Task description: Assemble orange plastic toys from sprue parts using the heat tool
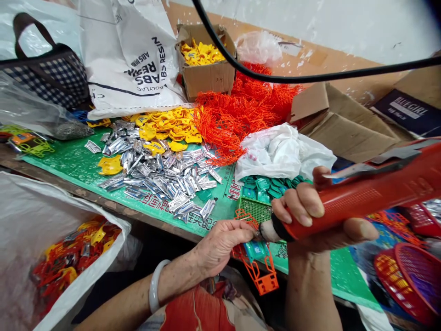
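My right hand [306, 209] is wrapped round a red electric screwdriver [375, 191], its tip pointing left and down. My left hand [220, 246] pinches an orange plastic frame [266, 282] at the screwdriver's tip. A teal plastic piece [257, 249] sits on that frame, just below the tip. The fingers and tip hide any screw there. Behind the frame lies a small green basket [254, 209], with more teal pieces [263, 184] beyond it. Shiny metal pieces [165, 177] are heaped to the left, beside yellow plastic parts [172, 124].
A tangle of orange frames [223, 119] and a carton of yellow parts [208, 78] stand at the back. A white sack [113, 243] of orange and yellow pieces hangs open at lower left. Red baskets [406, 280] are at right. A black cable [292, 79] crosses above.
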A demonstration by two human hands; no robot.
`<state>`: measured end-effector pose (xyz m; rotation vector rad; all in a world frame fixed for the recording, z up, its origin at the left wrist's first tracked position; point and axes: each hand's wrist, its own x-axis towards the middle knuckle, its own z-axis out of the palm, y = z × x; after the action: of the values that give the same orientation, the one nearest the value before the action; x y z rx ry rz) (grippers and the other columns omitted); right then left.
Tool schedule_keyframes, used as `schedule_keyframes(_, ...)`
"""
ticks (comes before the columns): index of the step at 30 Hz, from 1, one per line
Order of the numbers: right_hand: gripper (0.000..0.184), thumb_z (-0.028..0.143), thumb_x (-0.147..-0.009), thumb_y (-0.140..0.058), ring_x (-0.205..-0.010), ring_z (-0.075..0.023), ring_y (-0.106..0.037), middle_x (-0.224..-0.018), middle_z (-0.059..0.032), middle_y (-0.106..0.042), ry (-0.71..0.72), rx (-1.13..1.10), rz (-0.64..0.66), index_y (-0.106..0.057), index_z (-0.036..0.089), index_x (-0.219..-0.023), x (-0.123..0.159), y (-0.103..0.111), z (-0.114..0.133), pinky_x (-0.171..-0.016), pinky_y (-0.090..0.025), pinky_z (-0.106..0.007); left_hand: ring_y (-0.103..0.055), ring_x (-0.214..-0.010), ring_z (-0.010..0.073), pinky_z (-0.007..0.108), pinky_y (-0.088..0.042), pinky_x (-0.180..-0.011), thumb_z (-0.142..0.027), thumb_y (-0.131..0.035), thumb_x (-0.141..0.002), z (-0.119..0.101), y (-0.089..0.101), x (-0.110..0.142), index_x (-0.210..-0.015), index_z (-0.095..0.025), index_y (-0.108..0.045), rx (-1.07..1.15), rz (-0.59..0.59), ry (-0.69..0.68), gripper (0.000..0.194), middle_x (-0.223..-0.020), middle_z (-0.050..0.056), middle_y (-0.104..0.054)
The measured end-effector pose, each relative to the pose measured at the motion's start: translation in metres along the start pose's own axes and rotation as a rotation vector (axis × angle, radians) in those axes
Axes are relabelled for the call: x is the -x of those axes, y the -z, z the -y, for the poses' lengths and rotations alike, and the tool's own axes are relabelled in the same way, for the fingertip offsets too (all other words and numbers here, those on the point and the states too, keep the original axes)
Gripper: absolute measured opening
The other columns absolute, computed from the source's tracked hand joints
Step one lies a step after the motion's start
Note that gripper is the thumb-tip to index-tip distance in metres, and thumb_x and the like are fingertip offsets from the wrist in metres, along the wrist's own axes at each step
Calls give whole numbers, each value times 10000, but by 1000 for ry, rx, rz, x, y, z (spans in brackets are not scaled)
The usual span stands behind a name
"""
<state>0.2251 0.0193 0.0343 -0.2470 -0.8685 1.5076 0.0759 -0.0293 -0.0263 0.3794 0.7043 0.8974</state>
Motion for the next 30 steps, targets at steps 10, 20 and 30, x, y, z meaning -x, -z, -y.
schedule_keyframes(10,544,411,-666,-753,-420,-99,-351,-588,77,-469,3,38,27,-575,293,-1167,0,5,1,-428,-362,-284,-447,-588,100,266,-326,-622,-231,-767,-624,-4,2,-1,-607,-166,-745,-226,-37,-97,71,-623,-26,-610)
schedule_keyframes(20,540,414,-652,-755,-430,-119,-383,-595,67,-504,21,43,-20,-588,314,-1155,3,-3,-4,-441,-342,-302,-514,-618,112,265,-374,-671,-236,-840,-560,-1,5,-2,-614,-144,-761,-98,-77,-42,134,-627,-6,-649)
schedule_keyframes(30,518,397,-658,-763,-422,-96,-391,-583,82,-444,55,8,115,-621,283,-1143,-4,-3,-8,-442,-393,-275,-559,-584,128,282,-434,-646,-196,-882,-464,-5,0,-2,-594,-138,-711,125,-100,110,222,-609,0,-656)
